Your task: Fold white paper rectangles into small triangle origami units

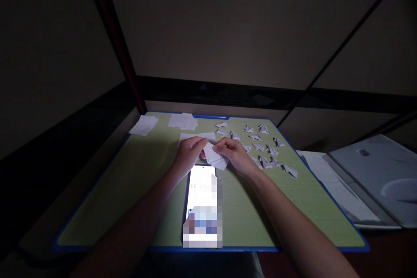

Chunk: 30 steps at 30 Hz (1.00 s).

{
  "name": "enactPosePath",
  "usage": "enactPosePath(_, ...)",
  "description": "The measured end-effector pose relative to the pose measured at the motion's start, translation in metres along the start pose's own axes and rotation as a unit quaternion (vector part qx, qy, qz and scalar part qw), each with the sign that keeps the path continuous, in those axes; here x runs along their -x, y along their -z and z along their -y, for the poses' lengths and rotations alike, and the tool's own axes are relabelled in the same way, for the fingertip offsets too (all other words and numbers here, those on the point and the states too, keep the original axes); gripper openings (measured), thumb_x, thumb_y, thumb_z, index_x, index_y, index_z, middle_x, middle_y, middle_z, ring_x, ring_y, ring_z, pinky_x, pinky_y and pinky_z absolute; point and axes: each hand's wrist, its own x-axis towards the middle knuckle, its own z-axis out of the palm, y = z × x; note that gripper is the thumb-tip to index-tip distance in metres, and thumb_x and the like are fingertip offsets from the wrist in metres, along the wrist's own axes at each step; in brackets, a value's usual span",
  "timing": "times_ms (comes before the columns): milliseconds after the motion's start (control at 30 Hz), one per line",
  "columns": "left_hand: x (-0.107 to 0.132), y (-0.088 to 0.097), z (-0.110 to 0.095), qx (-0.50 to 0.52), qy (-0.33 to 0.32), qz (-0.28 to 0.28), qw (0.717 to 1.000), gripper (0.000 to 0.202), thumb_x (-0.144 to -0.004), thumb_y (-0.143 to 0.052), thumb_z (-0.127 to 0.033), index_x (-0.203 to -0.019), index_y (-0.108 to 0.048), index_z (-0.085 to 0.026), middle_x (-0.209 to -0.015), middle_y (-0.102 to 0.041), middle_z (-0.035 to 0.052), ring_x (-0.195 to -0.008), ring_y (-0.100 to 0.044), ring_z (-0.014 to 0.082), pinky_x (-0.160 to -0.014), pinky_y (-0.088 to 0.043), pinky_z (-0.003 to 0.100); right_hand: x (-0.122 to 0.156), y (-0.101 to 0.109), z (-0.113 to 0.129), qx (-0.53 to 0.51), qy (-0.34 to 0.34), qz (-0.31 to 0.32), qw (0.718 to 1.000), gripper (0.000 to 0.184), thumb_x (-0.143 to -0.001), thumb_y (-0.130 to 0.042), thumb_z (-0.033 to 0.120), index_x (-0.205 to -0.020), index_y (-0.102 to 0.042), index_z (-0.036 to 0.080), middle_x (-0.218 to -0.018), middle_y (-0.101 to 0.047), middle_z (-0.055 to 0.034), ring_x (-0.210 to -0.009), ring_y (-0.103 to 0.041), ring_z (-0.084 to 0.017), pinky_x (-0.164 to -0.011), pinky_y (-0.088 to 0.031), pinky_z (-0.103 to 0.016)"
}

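Folded paper (216,160) held between left hand (191,150) and right hand (236,153), just beyond the phone (199,195); long axis slants from far left to near right; left pinches the far corner; right, nearer its bulk, grips its side

The table (130,169) has a green top with a blue rim. Paper lies on it in three places: a stack (144,125) at the far left corner, a second stack (182,120) along the far edge, and partly hidden sheets (185,138) near the middle; folded papers (271,150) are spread over the far right area. A phone (202,195) lies lengthwise at the near edge, lit screen up.
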Motion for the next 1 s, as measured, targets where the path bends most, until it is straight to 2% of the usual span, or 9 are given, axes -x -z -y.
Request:
enactPosePath(233, -0.0024, -0.0023, 0.0038, 0.038, 0.014, 0.000, 0.999, 0.027, -0.080, -0.060, -0.039, -0.065, -0.062, -0.016, -0.049, -0.057, -0.0009, -0.044, -0.049, 0.0107, -0.045, -0.033, 0.022, -0.0018, 0.0001, -0.0021, 0.003, -0.003, -0.007, 1.000, 0.032, -0.060, -0.084, 0.043, -0.067, -0.066, 0.017, -0.058, -0.061, 0.0022, -0.053, -0.048, -0.011, -0.052, -0.031, -0.026)
enactPosePath(400, -0.0039, -0.0024, 0.0053, 0.068, 0.019, -0.020, 0.997, 0.029, -0.077, -0.062, -0.042, -0.065, -0.060, -0.016, -0.048, -0.056, -0.0017, -0.042, -0.049, 0.0102, -0.043, -0.030, 0.021, -0.0036, 0.0011, -0.0041, -0.012, -0.007, 0.017, 1.000, 0.032, -0.060, -0.084, 0.042, -0.072, -0.069, 0.017, -0.061, -0.064, 0.0013, -0.054, -0.050, -0.012, -0.053, -0.033, -0.025)
enactPosePath(633, -0.0036, 0.0000, 0.0064, 0.057, 0.012, -0.029, 0.998, 0.035, -0.078, -0.063, -0.048, -0.069, -0.065, -0.014, -0.049, -0.056, -0.0011, -0.043, -0.049, 0.0105, -0.043, -0.030, 0.023, -0.0059, 0.0025, -0.0068, 0.000, 0.002, -0.008, 1.000, 0.033, -0.061, -0.083, 0.047, -0.068, -0.069, 0.017, -0.058, -0.063, 0.0003, -0.053, -0.049, -0.013, -0.052, -0.033, -0.026)
enactPosePath(767, -0.0017, 0.0008, 0.0037, 0.054, -0.003, -0.025, 0.998, 0.031, -0.077, -0.064, -0.045, -0.075, -0.067, -0.014, -0.052, -0.057, -0.0014, -0.046, -0.051, 0.0110, -0.045, -0.032, 0.022, -0.0066, 0.0019, -0.0054, 0.000, 0.005, -0.019, 1.000, 0.034, -0.059, -0.084, 0.047, -0.067, -0.069, 0.017, -0.058, -0.063, 0.0005, -0.053, -0.049, -0.012, -0.052, -0.033, -0.026)
enactPosePath(900, -0.0006, -0.0002, 0.0024, 0.041, 0.007, 0.002, 0.999, 0.026, -0.074, -0.067, -0.039, -0.064, -0.059, -0.016, -0.052, -0.057, -0.0016, -0.046, -0.049, 0.0101, -0.045, -0.033, 0.021, -0.0076, 0.0034, -0.0059, 0.000, 0.015, -0.027, 1.000, 0.032, -0.059, -0.084, 0.044, -0.068, -0.070, 0.017, -0.058, -0.063, 0.0016, -0.053, -0.048, -0.011, -0.052, -0.032, -0.026)
enactPosePath(1000, -0.0011, -0.0018, 0.0057, 0.026, 0.001, -0.004, 1.000, 0.026, -0.074, -0.065, -0.035, -0.059, -0.054, -0.017, -0.052, -0.054, -0.0026, -0.046, -0.048, 0.0100, -0.046, -0.033, 0.021, -0.0070, 0.0044, -0.0067, 0.014, 0.030, -0.018, 0.999, 0.027, -0.063, -0.083, 0.039, -0.071, -0.071, 0.017, -0.062, -0.065, 0.0013, -0.056, -0.051, -0.011, -0.054, -0.034, -0.025)
